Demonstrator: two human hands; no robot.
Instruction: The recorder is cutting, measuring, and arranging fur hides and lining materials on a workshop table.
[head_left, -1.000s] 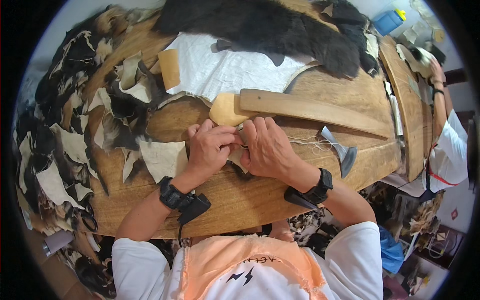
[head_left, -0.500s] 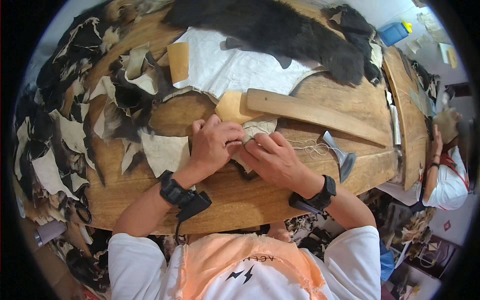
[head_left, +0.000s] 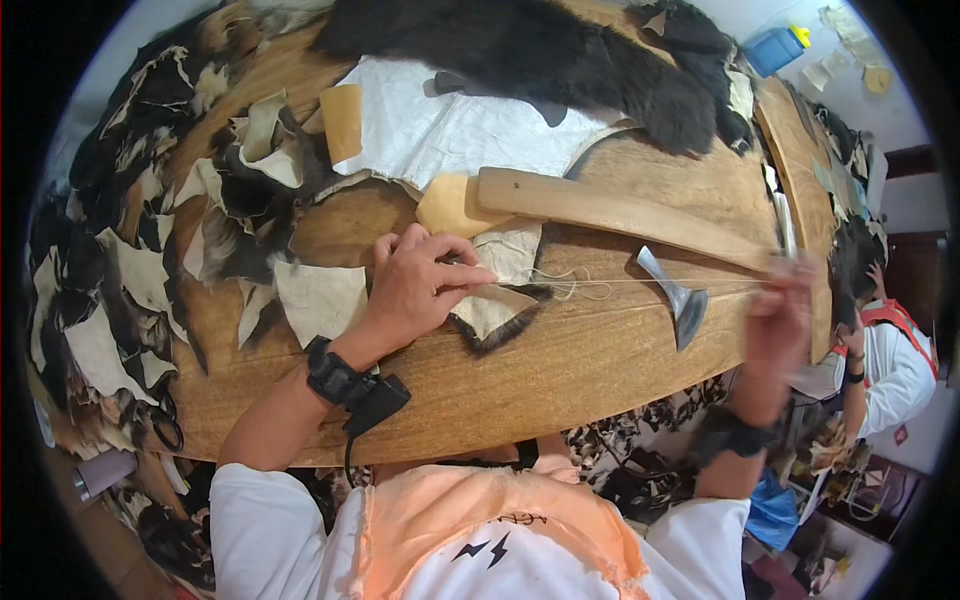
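left hand (head_left: pixel 425 283): here it is, low over the table (head_left: pixel 620 350), thumb and fingers pinched together on the edge of the hide piece (head_left: pixel 492 318).
hide piece: pale side up, dark fur fringing its lower edge, lying just right of and below those fingertips, its long side slanting up to the right; a pale flap (head_left: pixel 512 250) sits just above, and whether the two are joined i can't tell.
thread (head_left: pixel 622 281): what a line! nearly level, straight from the pinch, across the metal blade (head_left: pixel 686 312), toward the other side; slack loops lie near the hide.
right hand (head_left: pixel 780 310): way out at the table's right, well apart from the hide, all blur; the thread leads to it, but i can't tell how far open it is or its hold.
nearer hand: the left, touching; the right only in line with the thread.
blue bottle (head_left: pixel 775 50): yellow-capped, far right corner, contents hidden.
blue bag (head_left: pixel 772 505): lower right, contents hidden too.
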